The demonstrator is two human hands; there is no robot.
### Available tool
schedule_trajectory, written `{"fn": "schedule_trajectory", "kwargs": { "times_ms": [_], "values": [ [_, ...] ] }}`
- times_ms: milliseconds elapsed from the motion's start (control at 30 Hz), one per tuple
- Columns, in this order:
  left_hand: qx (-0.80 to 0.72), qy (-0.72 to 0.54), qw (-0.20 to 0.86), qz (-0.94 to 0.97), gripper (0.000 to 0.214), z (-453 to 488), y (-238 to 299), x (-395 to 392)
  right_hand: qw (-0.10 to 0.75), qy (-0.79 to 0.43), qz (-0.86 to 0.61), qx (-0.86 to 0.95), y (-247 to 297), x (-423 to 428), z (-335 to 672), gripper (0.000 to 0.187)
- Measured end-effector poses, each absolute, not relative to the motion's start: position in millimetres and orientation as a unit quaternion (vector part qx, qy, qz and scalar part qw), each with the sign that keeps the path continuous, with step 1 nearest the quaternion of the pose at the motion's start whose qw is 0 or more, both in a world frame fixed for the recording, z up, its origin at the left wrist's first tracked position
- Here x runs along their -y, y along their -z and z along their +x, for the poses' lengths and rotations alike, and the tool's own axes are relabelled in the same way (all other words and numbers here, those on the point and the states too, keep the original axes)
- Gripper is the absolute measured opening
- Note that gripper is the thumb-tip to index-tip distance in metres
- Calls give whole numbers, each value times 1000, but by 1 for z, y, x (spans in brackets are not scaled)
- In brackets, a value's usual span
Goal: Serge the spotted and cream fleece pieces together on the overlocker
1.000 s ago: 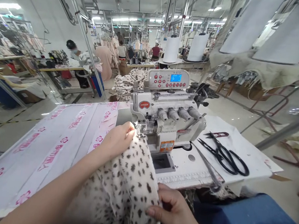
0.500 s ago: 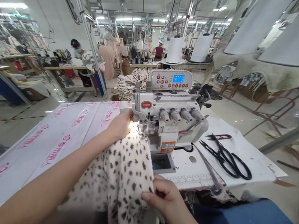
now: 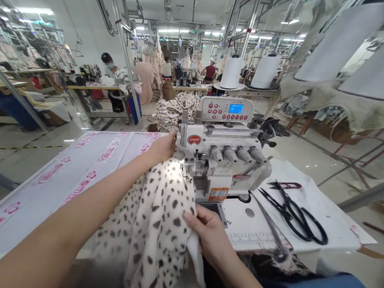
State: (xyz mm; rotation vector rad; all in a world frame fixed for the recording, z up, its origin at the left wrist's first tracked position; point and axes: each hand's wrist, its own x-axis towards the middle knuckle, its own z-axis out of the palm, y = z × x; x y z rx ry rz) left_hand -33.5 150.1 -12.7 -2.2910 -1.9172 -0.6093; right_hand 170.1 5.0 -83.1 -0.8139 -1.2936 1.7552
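A cream fleece fabric with dark spots (image 3: 158, 213) lies across the table and runs under the presser foot of a white overlock sewing machine (image 3: 222, 160). My left hand (image 3: 162, 148) rests closed on the fabric just left of the machine's needle area, behind the foot. My right hand (image 3: 206, 229) pinches the fabric's right edge in front of the machine, fingers wrapped on the cloth.
Black scissors (image 3: 296, 213) and small thread snips (image 3: 285, 185) lie on the white table (image 3: 56, 180) right of the machine. A pile of spotted fabric (image 3: 173, 110) sits behind it. Thread cones (image 3: 231, 71) stand beyond. Other workers sit at distant tables.
My left hand has slid forward along the fabric, past the needle toward the machine's back. My right hand moved up the fabric edge closer to the machine. The fabric fed forward.
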Motion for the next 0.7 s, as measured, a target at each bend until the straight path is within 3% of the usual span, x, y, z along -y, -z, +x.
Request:
{"fn": "schedule_trajectory", "kwargs": {
  "times_ms": [100, 200, 300, 367, 400, 467, 533, 700],
  "values": [
    [637, 244, 60, -729, 32, -36, 5, -144, 433, -714, -305, 458, 86, 1, 165, 29],
    [654, 287, 30, -699, 47, -48, 14, -102, 458, -720, -285, 437, 93, 14, 172, 46],
    [668, 240, -156, -687, 64, -68, 43, -28, 381, -733, -277, 490, 104, 29, 185, 46],
    [646, 158, -255, -702, 61, -86, 60, 19, 316, -728, -267, 547, 108, 38, 189, 32],
    [630, 138, -257, -720, 53, -96, 65, 34, 299, -721, -261, 568, 109, 43, 188, 30],
    [627, 113, -222, -738, 32, -116, 60, 47, 298, -712, -253, 582, 107, 53, 181, 32],
    [684, 125, -103, -711, 23, -136, 40, 40, 301, -729, -249, 562, 105, 64, 168, 36],
    [733, 294, 143, -596, 37, -139, -3, 43, 314, -783, -272, 464, 117, 92, 143, 46]
  ]
}}
